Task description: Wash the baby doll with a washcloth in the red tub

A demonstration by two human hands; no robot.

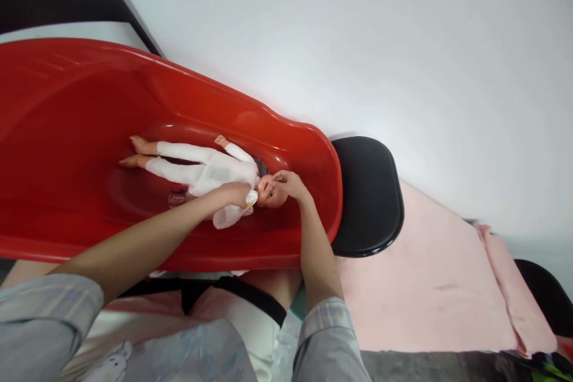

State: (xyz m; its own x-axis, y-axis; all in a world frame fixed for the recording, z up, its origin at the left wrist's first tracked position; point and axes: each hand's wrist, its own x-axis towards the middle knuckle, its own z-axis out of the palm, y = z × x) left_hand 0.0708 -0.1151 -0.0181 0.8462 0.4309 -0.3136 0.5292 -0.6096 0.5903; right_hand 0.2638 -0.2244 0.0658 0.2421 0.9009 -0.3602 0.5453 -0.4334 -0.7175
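A baby doll (224,168) in white clothing lies on its back in a red baby bathtub (67,191), feet to the left and head to the right. My left hand (237,194) is closed on a white cloth (228,216) beside the doll's neck and near shoulder. A small yellow detail shows on the cloth near my fingers. My right hand (290,184) curls its fingers against the side of the doll's head (271,193). The doll's near arm is hidden behind my left hand and the cloth.
The tub spans the left, across my lap. A black chair seat or stool (369,197) touches its right end. Beyond lies a pink padded surface (430,286) with a rolled edge. A white wall (358,42) stands behind.
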